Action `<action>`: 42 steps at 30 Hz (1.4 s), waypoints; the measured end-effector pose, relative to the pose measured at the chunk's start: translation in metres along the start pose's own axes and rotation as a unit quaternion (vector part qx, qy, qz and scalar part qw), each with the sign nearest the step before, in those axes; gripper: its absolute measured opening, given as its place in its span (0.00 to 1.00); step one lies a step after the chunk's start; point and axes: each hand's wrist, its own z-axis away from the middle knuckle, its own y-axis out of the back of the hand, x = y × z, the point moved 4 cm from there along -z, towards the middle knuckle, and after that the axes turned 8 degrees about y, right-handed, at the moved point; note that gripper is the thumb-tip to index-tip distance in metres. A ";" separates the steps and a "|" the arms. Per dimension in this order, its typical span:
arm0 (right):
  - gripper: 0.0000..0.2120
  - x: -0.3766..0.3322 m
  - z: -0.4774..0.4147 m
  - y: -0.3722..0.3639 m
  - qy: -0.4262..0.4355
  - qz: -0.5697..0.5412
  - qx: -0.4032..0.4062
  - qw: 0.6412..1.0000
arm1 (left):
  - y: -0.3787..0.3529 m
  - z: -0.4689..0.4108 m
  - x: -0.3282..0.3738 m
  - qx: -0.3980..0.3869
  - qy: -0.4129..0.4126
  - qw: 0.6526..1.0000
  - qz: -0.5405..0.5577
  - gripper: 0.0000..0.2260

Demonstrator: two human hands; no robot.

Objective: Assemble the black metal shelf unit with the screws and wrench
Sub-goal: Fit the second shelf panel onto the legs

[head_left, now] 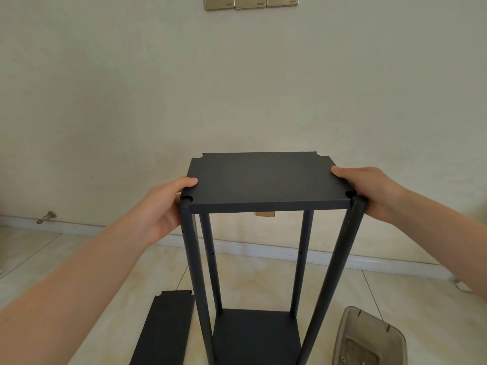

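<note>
Left forearm (pixel 66 299) fills the near corner, reaching up to the left hand (pixel 163 206), and that hand grips the left edge of the top panel (pixel 263 180), thumb laid flat on top, fingers out of sight below. Right hand (pixel 369 191) mirrors it on the right edge, thumb on top, gripping. The panel sits level at the head of the shelf unit, its near corner notches right against the tops of the front posts (pixel 196 272). The far notches show open, and the rear posts (pixel 301 259) run down beneath them. All four posts stand on the bottom panel (pixel 257 335), on the tiled floor (pixel 263 280), dead centre, close to the wall. Left of the frame, a spare panel (pixel 163 327) lies flat, just beside the front left post. Right of it, a grey tray (pixel 369 338) with small hardware inside. Up the wall, gold sockets (pixel 251 1); far left, a doorstop (pixel 47 216).
</note>
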 end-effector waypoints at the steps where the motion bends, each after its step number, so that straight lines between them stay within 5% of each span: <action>1: 0.10 -0.002 0.001 -0.001 0.003 0.000 0.006 1.000 | -0.001 0.001 0.001 -0.001 -0.002 1.000 0.006 0.06; 10: 0.10 0.003 0.021 0.005 0.024 -0.004 0.005 1.000 | 0.006 0.011 -0.011 -0.061 0.008 0.998 -0.012 0.07; 16: 0.11 0.005 0.031 0.005 0.026 -0.013 0.011 1.000 | 0.001 0.015 -0.001 -0.080 0.055 0.995 -0.022 0.20; 42: 0.12 -0.007 0.011 0.006 -0.062 0.004 -0.037 0.997 | -0.010 -0.002 0.020 0.038 0.071 0.993 -0.089 0.07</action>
